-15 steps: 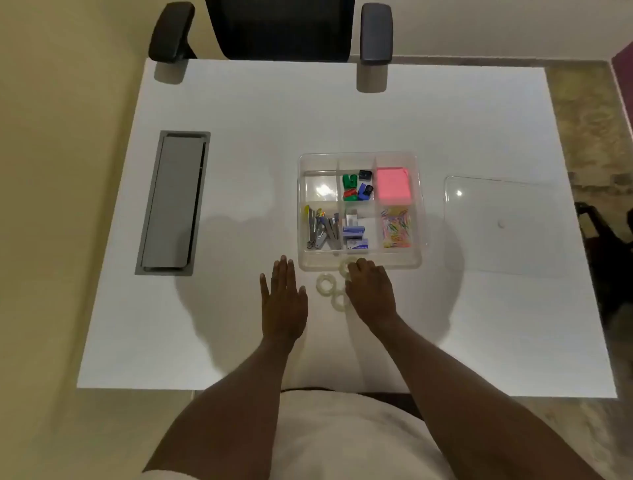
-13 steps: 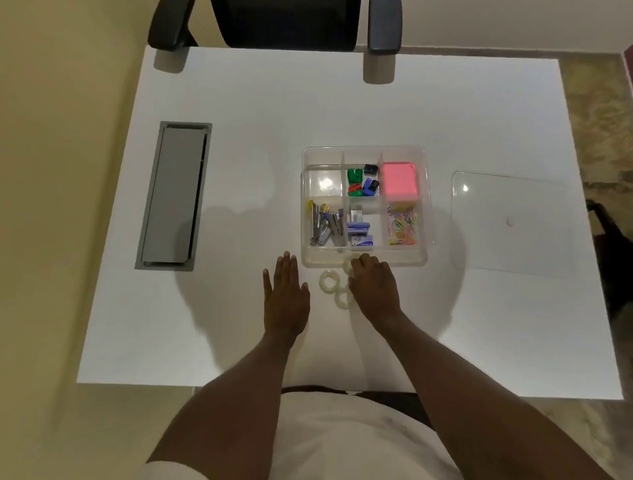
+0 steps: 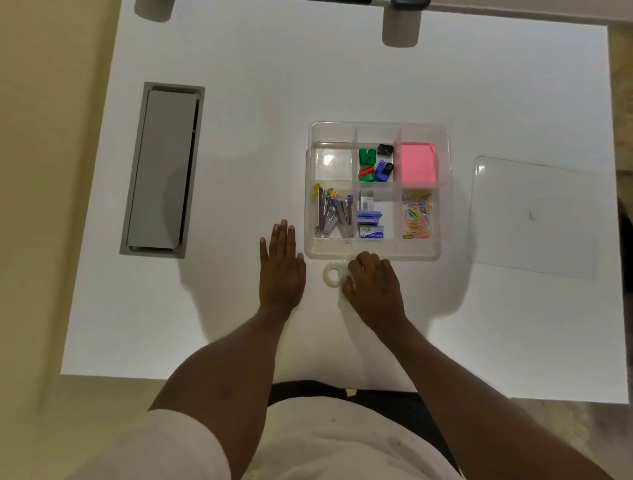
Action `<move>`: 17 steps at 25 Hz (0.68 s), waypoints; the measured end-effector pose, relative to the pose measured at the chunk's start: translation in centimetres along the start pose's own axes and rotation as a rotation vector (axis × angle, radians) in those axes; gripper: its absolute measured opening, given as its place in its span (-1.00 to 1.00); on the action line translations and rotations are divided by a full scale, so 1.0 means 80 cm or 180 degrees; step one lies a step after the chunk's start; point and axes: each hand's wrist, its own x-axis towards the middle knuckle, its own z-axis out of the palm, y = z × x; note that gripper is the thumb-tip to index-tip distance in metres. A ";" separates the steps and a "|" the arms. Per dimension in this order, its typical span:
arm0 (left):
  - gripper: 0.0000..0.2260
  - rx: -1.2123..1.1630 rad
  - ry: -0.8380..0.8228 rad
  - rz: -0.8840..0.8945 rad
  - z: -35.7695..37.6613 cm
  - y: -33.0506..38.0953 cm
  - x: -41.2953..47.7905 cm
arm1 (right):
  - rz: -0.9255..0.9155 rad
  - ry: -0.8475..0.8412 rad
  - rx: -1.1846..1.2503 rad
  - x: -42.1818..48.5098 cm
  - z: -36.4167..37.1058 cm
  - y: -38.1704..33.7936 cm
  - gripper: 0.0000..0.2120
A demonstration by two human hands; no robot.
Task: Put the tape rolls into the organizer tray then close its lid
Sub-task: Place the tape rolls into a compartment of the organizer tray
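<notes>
White table (image 3: 239, 325): tape rolls (image 3: 333, 273) beside right hand (image 3: 375, 286).

This looks like an office. A plain white desk (image 3: 342, 85) has a grey cable hatch (image 3: 162, 168) set into its top near the left edge, and a chair's armrest (image 3: 409, 3) shows just past the far edge. Toward the right of the desk a clear tray (image 3: 376, 253) holds stationery: staplers (image 3: 334, 214), staple boxes (image 3: 370, 222), paper clips (image 3: 416, 216), pink sticky notes (image 3: 418, 164) and sharpeners (image 3: 375, 162).
</notes>
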 end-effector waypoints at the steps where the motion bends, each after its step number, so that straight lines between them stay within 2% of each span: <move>1: -0.46 -0.0019 0.0033 -0.0023 0.001 -0.001 -0.001 | -0.0168 0.0086 -0.0016 -0.002 -0.004 -0.003 -0.80; 4: -0.45 0.0063 0.0081 -0.0098 0.002 0.001 0.000 | -0.0438 0.0317 -0.0043 0.021 -0.024 -0.011 -0.72; 7: -0.45 0.0081 0.0110 -0.0123 0.001 0.000 0.001 | -0.0372 0.0674 0.0237 0.082 -0.048 -0.014 -0.73; 10: -0.45 0.0100 0.0146 -0.0111 0.001 0.000 0.001 | -0.0169 0.0789 0.0307 0.162 -0.071 -0.010 -0.76; 14: -0.43 0.0100 0.0136 -0.0131 0.001 -0.001 0.002 | 0.0153 0.0354 0.0088 0.259 -0.068 0.011 -0.82; 17: -0.43 0.0068 0.0124 -0.0162 0.002 -0.002 0.003 | 0.0046 -0.0210 -0.0493 0.305 -0.047 0.019 -0.81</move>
